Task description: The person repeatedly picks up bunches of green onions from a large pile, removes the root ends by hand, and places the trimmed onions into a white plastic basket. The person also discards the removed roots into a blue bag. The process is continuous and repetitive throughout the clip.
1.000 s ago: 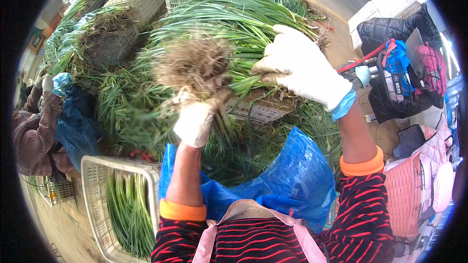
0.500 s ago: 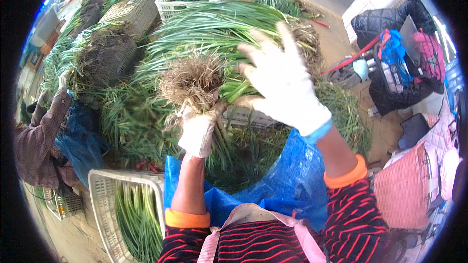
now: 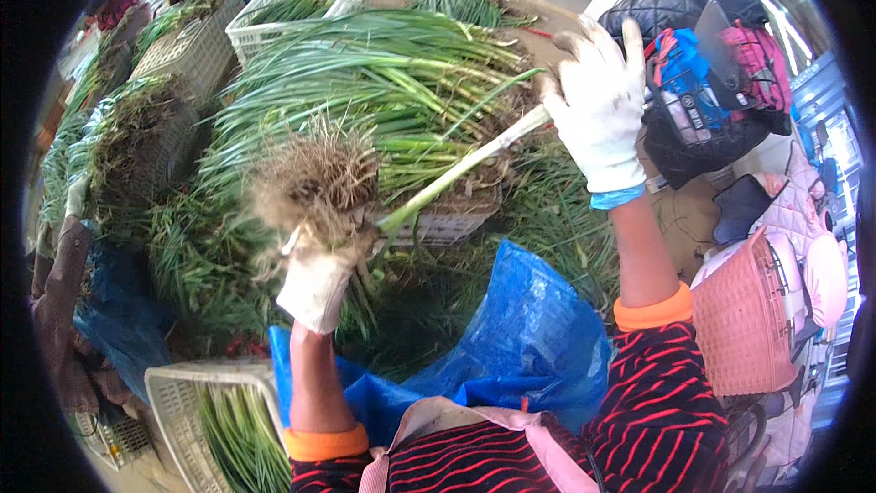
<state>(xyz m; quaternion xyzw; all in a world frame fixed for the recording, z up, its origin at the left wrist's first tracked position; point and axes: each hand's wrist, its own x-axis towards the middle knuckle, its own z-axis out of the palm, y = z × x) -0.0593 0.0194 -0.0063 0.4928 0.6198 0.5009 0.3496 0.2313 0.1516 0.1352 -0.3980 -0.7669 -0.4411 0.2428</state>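
My left hand [image 3: 319, 283], in a whitish glove, is closed round a bunch of green onions with a bushy mass of brown roots [image 3: 315, 178] sticking up above the fist. Out to the right, my gloved right hand [image 3: 598, 110] has the white end of a single green onion [image 3: 465, 164] at its thumb side, with the other fingers raised. That stalk slants down toward the left hand, its green part near the bunch. Behind both hands lies a big heap of green onions [image 3: 365, 82], root ends to the right. How the right fingers grip is partly hidden.
A white crate [image 3: 265, 374] of trimmed green onions stands at lower left, and another crate [image 3: 351, 5] sits beyond the heap. Blue plastic sheeting [image 3: 547, 319] covers my lap. Right are a pink basket [image 3: 748, 319] and bags [image 3: 684, 82]. A co-worker's sleeve [image 3: 68, 265] shows far left.
My right hand has swung right and away from the bunch, and a single green onion now stretches from it toward my left hand. The left hand keeps its bunch. The whole view has shifted.
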